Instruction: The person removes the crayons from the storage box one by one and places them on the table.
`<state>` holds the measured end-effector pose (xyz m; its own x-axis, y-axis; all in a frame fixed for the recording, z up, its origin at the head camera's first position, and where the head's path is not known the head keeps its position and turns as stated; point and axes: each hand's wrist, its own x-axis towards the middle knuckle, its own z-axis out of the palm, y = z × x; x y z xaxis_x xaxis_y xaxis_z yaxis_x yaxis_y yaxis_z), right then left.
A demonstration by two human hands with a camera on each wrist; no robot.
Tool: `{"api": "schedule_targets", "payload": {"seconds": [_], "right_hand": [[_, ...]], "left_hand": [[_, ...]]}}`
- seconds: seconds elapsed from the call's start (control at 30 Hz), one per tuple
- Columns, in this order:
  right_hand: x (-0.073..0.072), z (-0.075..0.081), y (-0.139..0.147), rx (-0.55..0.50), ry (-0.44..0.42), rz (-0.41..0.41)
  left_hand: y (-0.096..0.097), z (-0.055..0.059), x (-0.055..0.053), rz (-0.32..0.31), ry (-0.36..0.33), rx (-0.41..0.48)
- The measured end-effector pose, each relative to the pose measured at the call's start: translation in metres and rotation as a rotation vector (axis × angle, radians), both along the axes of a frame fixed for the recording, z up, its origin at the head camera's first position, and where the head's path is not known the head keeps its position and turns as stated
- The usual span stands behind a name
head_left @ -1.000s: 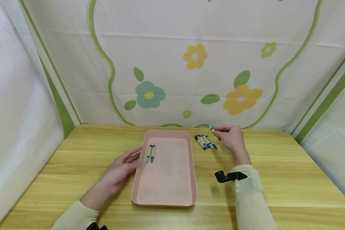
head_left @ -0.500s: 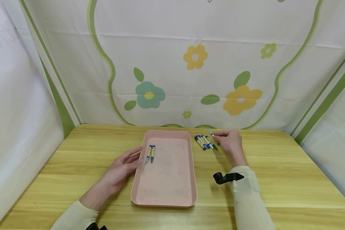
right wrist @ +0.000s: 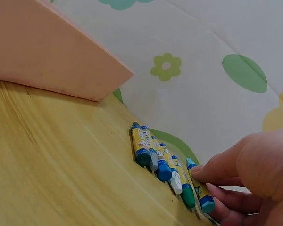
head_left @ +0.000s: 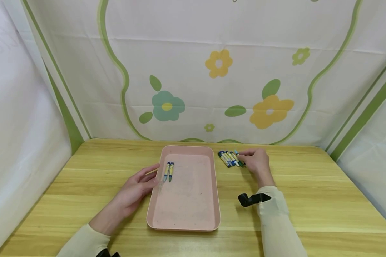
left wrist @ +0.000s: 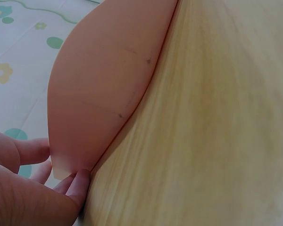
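Observation:
My right hand pinches a light-blue crayon between thumb and fingers. In the right wrist view this crayon lies at the right end of a slanted row of several crayons, close beside a green-tipped crayon. The row has yellow wrappers with blue bands. At the left, my left hand grips the wall of a pink tray, its thumb at the rim and fingertips low on the outer side. Inside the tray, near its left wall, lie a pale-blue crayon and a green crayon, side by side.
The tray stands on a wooden table, left of the crayon row. A white cloth backdrop with printed flowers rises behind the table's far edge, and white cloth hangs at both sides.
My right hand has come down and slightly left, bringing the light-blue crayon from above the table to the right end of the row. The left hand and tray have stayed still.

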<state>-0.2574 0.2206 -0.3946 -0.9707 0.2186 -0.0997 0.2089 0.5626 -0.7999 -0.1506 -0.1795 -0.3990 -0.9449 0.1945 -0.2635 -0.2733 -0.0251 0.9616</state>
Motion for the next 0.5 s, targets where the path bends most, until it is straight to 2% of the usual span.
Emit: {"api": "schedule_targets", "payload": {"seconds": [0.23, 0.5], "right_hand": [[-0.0016, -0.0050, 0.0021, 0.055, -0.001, 0.001], [-0.0004, -0.0020, 0.0060, 0.091, -0.053, 0.037]], "left_hand": [[-0.0003, -0.0006, -0.0001, 0.005, -0.001, 0.002], [-0.0003, -0.0010, -0.0004, -0.001, 0.005, 0.002]]}}
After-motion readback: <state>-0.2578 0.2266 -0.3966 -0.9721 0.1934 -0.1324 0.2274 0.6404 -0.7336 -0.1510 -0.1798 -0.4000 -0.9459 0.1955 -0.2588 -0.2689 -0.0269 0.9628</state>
